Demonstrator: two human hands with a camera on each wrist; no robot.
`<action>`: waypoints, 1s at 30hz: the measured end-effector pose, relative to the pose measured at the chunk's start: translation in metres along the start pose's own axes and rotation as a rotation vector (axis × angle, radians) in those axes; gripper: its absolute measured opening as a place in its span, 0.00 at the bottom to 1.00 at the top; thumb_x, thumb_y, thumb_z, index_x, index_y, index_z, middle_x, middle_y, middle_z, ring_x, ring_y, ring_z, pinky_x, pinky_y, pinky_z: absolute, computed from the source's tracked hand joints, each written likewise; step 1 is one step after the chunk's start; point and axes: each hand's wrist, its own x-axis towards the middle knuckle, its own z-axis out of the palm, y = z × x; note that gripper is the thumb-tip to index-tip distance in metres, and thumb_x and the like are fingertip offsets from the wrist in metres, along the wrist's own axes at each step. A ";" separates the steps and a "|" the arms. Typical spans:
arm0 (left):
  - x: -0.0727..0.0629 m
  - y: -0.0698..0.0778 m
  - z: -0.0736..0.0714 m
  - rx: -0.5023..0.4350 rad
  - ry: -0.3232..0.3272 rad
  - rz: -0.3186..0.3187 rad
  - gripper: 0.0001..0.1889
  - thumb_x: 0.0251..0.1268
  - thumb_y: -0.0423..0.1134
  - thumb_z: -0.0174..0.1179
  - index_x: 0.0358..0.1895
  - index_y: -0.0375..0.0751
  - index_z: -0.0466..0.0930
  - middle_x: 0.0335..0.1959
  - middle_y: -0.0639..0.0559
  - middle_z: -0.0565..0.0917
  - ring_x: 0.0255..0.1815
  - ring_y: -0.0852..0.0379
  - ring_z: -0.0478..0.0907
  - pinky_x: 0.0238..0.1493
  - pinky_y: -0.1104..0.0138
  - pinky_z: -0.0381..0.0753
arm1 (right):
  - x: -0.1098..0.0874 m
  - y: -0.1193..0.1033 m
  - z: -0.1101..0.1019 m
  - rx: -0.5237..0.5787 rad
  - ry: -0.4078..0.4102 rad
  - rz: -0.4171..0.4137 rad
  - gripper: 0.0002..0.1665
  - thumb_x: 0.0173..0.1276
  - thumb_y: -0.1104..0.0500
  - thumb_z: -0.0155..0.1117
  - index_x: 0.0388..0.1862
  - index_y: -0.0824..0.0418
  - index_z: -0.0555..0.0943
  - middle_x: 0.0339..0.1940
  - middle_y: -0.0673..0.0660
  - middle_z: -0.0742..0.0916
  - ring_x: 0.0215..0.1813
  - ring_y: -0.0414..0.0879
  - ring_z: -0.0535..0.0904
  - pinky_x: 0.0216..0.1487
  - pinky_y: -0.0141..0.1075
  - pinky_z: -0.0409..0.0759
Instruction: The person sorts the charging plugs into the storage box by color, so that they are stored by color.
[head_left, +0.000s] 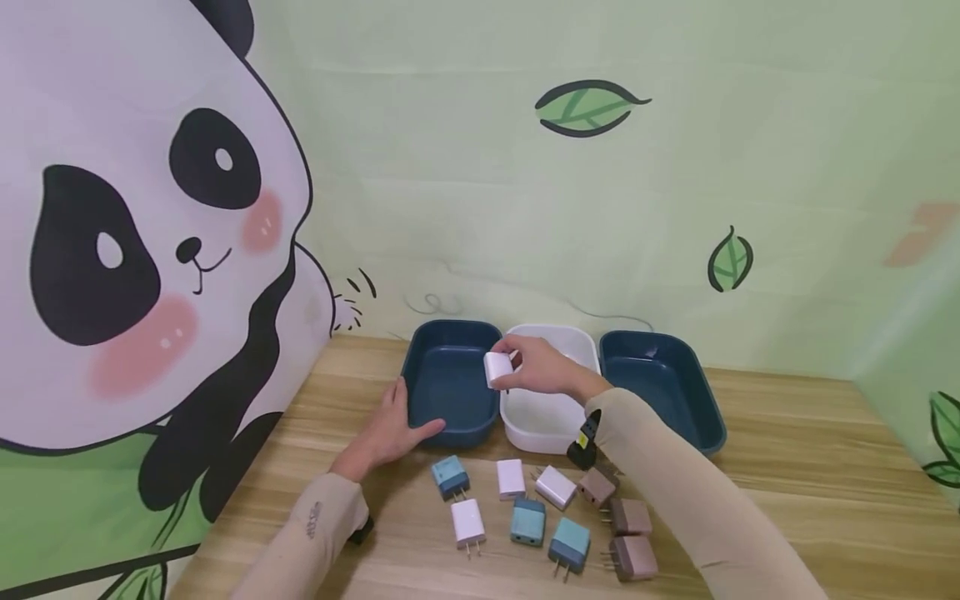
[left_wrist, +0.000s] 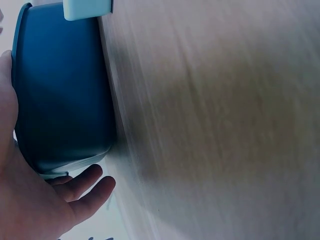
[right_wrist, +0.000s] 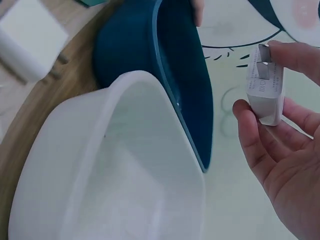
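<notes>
Between thumb and fingertips, my right hand [head_left: 543, 367] pinches a white charger plug [head_left: 497, 370]. It is held above the place where the left dark blue bin [head_left: 452, 379] meets the white bin [head_left: 534, 417]; the metal prongs show in the right wrist view on the charger plug [right_wrist: 266, 87]. My left hand [head_left: 386, 427] lies along the left side of the blue bin, thumb spread at its front corner and fingers loosely extended beside its wall [left_wrist: 65, 95]. On the table in front of the bins are white chargers [head_left: 468, 522], blue chargers [head_left: 528, 522] and brown chargers [head_left: 632, 517].
A second dark blue bin [head_left: 660, 379] stands right of the white one. The three bins form a row on the wooden table [head_left: 795, 475], close to a green wall cloth [head_left: 450, 167] printed with a panda and leaves. A thin cable [head_left: 611, 317] runs behind the bins.
</notes>
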 end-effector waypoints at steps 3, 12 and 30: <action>0.001 0.002 0.001 -0.002 -0.006 -0.009 0.60 0.55 0.67 0.58 0.74 0.31 0.32 0.74 0.32 0.42 0.71 0.36 0.52 0.65 0.45 0.58 | 0.015 0.001 0.004 0.018 0.003 0.004 0.27 0.57 0.53 0.71 0.54 0.58 0.76 0.44 0.53 0.81 0.44 0.50 0.76 0.40 0.37 0.77; 0.003 0.000 0.002 -0.002 -0.003 -0.010 0.61 0.53 0.70 0.56 0.74 0.31 0.32 0.74 0.32 0.42 0.71 0.37 0.52 0.66 0.46 0.58 | 0.043 0.006 0.016 0.056 -0.003 0.013 0.27 0.56 0.56 0.71 0.54 0.61 0.76 0.45 0.56 0.81 0.43 0.49 0.77 0.44 0.37 0.77; -0.001 0.001 -0.001 -0.001 0.009 -0.015 0.61 0.52 0.71 0.56 0.74 0.31 0.34 0.74 0.32 0.44 0.71 0.37 0.52 0.65 0.46 0.58 | 0.076 0.012 0.030 0.019 -0.035 0.152 0.25 0.56 0.54 0.71 0.51 0.62 0.77 0.41 0.56 0.82 0.40 0.49 0.77 0.41 0.37 0.78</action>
